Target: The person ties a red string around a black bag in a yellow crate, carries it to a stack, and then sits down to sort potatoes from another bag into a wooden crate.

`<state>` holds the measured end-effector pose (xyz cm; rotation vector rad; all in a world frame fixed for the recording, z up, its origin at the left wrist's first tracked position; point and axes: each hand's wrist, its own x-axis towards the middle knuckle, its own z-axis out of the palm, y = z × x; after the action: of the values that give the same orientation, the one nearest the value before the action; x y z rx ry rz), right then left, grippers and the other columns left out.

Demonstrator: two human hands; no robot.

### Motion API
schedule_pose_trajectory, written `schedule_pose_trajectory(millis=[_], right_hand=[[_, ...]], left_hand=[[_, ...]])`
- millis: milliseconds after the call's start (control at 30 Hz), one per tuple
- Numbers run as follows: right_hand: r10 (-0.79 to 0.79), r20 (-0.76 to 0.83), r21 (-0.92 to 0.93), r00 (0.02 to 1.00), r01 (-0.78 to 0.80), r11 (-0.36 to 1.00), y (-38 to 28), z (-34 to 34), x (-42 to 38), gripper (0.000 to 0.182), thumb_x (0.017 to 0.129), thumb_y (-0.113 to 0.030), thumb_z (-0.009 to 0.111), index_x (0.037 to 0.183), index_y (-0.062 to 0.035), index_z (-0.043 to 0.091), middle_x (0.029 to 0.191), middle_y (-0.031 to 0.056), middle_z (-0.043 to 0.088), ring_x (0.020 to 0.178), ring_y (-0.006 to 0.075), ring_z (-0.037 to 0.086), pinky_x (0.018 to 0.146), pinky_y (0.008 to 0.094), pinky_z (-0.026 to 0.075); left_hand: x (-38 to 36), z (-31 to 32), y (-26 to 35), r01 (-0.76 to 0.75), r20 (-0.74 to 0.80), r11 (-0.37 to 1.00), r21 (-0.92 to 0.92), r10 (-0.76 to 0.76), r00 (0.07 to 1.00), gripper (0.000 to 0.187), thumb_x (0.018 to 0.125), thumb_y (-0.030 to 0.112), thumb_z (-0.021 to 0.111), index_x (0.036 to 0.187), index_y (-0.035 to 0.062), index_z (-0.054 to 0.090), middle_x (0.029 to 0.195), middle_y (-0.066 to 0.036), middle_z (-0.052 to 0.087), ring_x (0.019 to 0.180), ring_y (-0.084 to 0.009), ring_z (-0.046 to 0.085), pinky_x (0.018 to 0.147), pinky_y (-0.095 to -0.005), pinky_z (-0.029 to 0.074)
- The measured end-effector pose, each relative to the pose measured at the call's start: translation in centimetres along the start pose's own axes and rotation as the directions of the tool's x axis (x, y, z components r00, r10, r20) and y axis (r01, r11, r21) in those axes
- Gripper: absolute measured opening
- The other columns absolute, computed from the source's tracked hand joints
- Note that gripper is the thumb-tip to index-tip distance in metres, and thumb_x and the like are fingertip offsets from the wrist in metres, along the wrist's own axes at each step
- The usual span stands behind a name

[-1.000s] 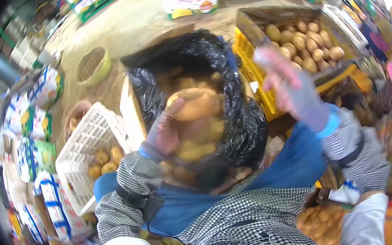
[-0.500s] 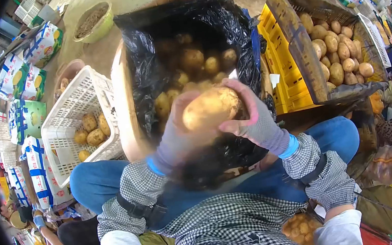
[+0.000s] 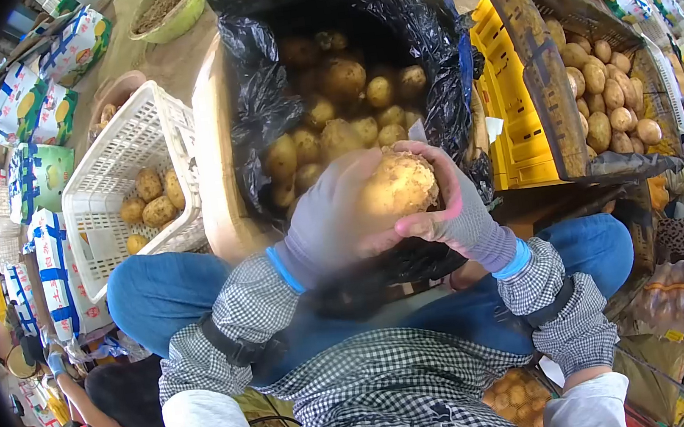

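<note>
A large, pale brown potato (image 3: 400, 184) is between my hands, above a box lined with a black plastic bag (image 3: 259, 95). My gloved right hand (image 3: 456, 204) is closed round its right side, with the thumb across the near face. My gloved left hand (image 3: 326, 211) lies against the left side, its fingers curled over the potato and smeared by motion. Just beyond my hands, loose potatoes (image 3: 341, 81) of different sizes fill part of the black bag. The left end of the held potato is hidden by my left hand.
To the left stands a white plastic crate (image 3: 86, 219) with several potatoes. At right, a dark-lined crate (image 3: 544, 86) full of potatoes rests by a yellow crate (image 3: 509, 116). A green basin (image 3: 185, 15) sits far left. Another person (image 3: 119, 411) is at lower left.
The potato has turned between my hands, its rough end now facing more toward me. My left hand has shifted over its left side. The view has moved slightly.
</note>
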<state>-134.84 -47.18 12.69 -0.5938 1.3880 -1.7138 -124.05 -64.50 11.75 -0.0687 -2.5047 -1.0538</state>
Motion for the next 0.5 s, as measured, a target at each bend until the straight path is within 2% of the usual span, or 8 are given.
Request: schedule_pose_trajectory(millis=[100,200,333,400,500], right_hand=[[0.017,-0.047,0.060,0.999,-0.014,0.998,0.7,0.5,0.0,0.088,0.068,-0.018,0.088,0.138,-0.0044,0.037,0.128,0.0064,0.049,0.112,0.0151,0.052,0.093,0.0284,0.048],[0.103,-0.047,0.124,0.994,-0.097,0.988,0.2,0.8,-0.1,0.082,0.070,-0.014,0.085,0.137,-0.0066,0.038,0.120,0.0045,0.053,0.094,0.0107,0.057,0.070,0.0225,0.052],[0.068,-0.071,0.079,0.995,-0.062,0.995,0.4,1.0,0.1,0.078,0.070,-0.011,0.083,0.135,-0.0074,0.040,0.114,0.0034,0.054,0.083,0.0076,0.056,0.056,0.0192,0.049],[0.073,-0.067,0.093,0.995,-0.067,0.993,0.6,0.9,0.2,0.078,0.069,-0.011,0.084,0.134,-0.0074,0.040,0.115,0.0038,0.054,0.085,0.0085,0.057,0.059,0.0201,0.050],[0.114,-0.090,0.149,0.989,-0.100,0.984,0.3,1.2,0.2,0.079,0.067,-0.009,0.085,0.133,-0.0062,0.041,0.119,0.0051,0.053,0.095,0.0121,0.057,0.072,0.0239,0.053]], left_hand=[[-0.5,0.0,-0.6,0.040,0.052,0.999,0.028,-0.041,0.998,0.073,0.073,0.040,0.074,0.131,0.0035,0.047,0.123,-0.018,0.056,0.105,-0.0353,0.060,0.085,-0.0419,0.052],[-0.7,0.2,-0.7,0.040,0.044,0.998,0.052,-0.043,0.998,0.073,0.074,0.039,0.073,0.132,0.0036,0.047,0.122,-0.017,0.057,0.102,-0.0348,0.061,0.082,-0.0413,0.052],[-0.7,0.4,-0.4,0.045,0.007,0.997,0.067,-0.046,0.999,0.068,0.076,0.037,0.071,0.130,0.0030,0.048,0.121,-0.018,0.057,0.099,-0.0342,0.062,0.079,-0.0407,0.053],[-0.6,0.6,-0.2,0.062,-0.009,0.996,0.068,-0.062,0.998,0.062,0.080,0.035,0.068,0.128,0.0027,0.049,0.119,-0.018,0.057,0.098,-0.0345,0.062,0.077,-0.0403,0.053],[-0.8,0.7,-1.8,0.063,-0.047,0.993,-0.098,-0.068,0.997,0.048,0.090,0.032,0.059,0.127,0.0024,0.050,0.119,-0.015,0.059,0.099,-0.0287,0.063,0.079,-0.0376,0.053]])
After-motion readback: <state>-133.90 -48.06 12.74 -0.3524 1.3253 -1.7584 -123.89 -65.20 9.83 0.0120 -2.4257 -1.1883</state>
